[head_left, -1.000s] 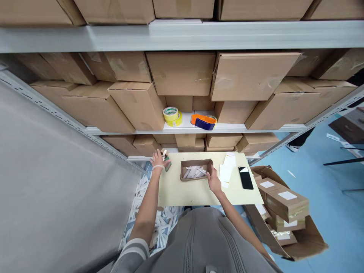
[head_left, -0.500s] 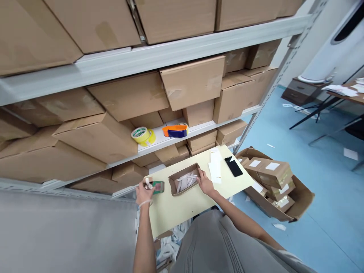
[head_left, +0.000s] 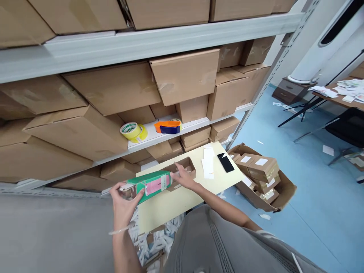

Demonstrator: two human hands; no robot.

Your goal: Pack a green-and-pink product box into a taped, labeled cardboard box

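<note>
In my left hand (head_left: 125, 203) is a long green carton (head_left: 153, 184) with a pink picture on its side. The fingers and thumb grip its left end, which looks brown and partly see-through. My right hand (head_left: 184, 177) is at the carton's right end, fingers apart and thumb close to that end; whether it bears any weight I cannot tell. Behind and below the carton sits an uncovered cardboard box (head_left: 191, 166) on the pale yellow board (head_left: 162, 212). The carton and right hand hide most of its inside.
White paper slips (head_left: 208, 163) and a black phone (head_left: 225, 162) lie on the board's right side. Yellow tape rolls (head_left: 133, 131) and an orange-and-blue strap-like item (head_left: 168, 126) sit on the shelf (head_left: 199, 123). A large carton (head_left: 286, 189) of packed boxes stands on the floor at right.
The green carton has come up off the board toward me in my left hand, now angled across the cardboard box. My right hand has left the box's right rim and moved left to the carton's end.
</note>
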